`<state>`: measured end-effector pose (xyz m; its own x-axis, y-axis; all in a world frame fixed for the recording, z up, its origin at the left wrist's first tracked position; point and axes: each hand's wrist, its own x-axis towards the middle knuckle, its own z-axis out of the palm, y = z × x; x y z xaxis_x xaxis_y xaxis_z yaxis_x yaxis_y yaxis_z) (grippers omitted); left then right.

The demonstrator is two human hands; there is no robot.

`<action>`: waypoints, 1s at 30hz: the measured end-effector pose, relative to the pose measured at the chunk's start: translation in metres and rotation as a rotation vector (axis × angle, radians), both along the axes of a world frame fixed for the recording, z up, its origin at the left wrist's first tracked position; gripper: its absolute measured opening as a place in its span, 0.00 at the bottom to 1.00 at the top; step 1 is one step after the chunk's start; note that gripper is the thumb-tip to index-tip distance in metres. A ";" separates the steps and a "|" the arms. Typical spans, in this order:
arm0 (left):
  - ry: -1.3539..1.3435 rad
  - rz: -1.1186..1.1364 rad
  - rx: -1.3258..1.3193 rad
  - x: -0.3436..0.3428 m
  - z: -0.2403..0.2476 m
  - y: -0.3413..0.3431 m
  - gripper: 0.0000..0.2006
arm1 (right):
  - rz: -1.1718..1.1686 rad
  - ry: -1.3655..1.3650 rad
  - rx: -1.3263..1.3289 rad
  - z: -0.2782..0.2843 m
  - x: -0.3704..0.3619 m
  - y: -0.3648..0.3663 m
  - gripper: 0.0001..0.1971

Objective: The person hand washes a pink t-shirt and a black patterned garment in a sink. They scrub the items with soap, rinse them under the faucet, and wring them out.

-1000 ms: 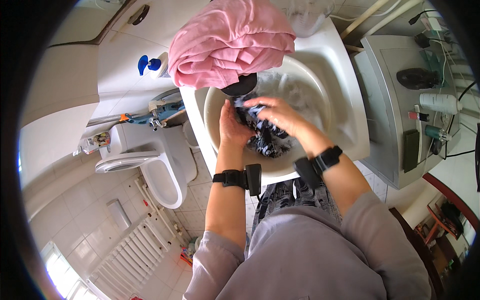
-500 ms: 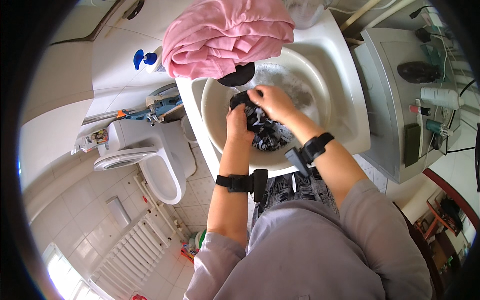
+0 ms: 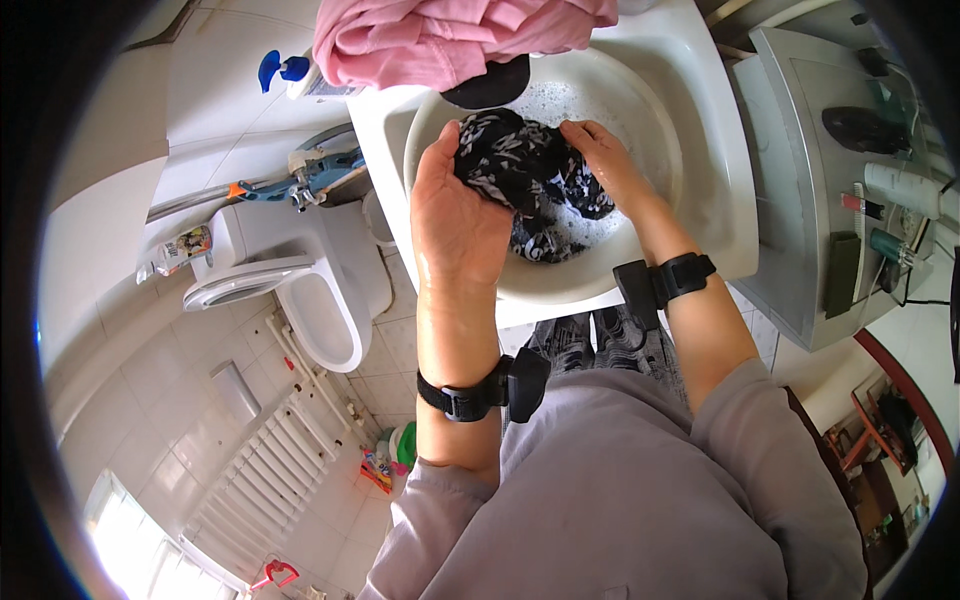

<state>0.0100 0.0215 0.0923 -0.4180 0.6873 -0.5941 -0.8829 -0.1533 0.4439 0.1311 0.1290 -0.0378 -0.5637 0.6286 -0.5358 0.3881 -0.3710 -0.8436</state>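
A wet black garment with a white pattern (image 3: 508,158) is stretched between my hands over a pale round basin (image 3: 668,150). My left hand (image 3: 458,225) is turned palm up, gripping the cloth's left side with some suds on the skin. On the other side, my right hand (image 3: 612,168) pinches the cloth between thumb and fingers. The garment's lower part hangs down into foamy water (image 3: 560,105). Each forearm wears a black strap with a small device.
The basin stands in a white sink (image 3: 715,190). A bundled pink cloth (image 3: 440,40) rises behind it, with a dark rounded thing (image 3: 490,85) underneath. A blue-topped pump bottle (image 3: 285,72) is at far left, a toilet (image 3: 325,315) at left, a grey cabinet (image 3: 790,190) with bottles at right.
My hands have moved apart from close together, and the bunched black garment is now spread wider between them. The left hand has turned its palm up.
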 end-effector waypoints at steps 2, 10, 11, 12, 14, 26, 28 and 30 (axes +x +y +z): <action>0.002 0.006 -0.012 0.000 0.003 -0.001 0.16 | -0.043 0.117 0.023 0.010 -0.005 -0.004 0.23; -0.065 -0.006 -0.011 0.000 0.007 -0.004 0.11 | 0.390 0.007 0.286 0.003 0.009 0.010 0.33; -0.065 -0.003 -0.011 0.000 0.007 -0.006 0.11 | 0.404 0.000 0.351 0.002 0.009 0.011 0.28; -0.106 -0.003 -0.017 -0.002 0.006 -0.008 0.11 | 0.407 0.001 0.351 0.003 0.010 0.013 0.28; -0.181 0.000 -0.008 -0.005 0.005 -0.014 0.14 | 0.446 -0.046 0.298 0.006 0.009 0.016 0.24; -0.160 0.084 -0.053 -0.006 -0.034 -0.011 0.10 | 0.033 -0.128 0.257 0.001 0.008 0.027 0.28; -0.077 0.106 -0.229 -0.007 -0.111 -0.022 0.26 | 0.183 -0.354 0.606 -0.006 -0.005 -0.001 0.30; 0.139 -0.074 -0.613 0.019 -0.113 -0.002 0.13 | 0.431 -0.514 0.616 -0.018 -0.002 -0.005 0.30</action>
<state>0.0289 0.0192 -0.0209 -0.4843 0.2690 -0.8325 -0.8090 0.2248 0.5432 0.1295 0.1239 -0.0556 -0.6008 0.6772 -0.4248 0.7717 0.3526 -0.5293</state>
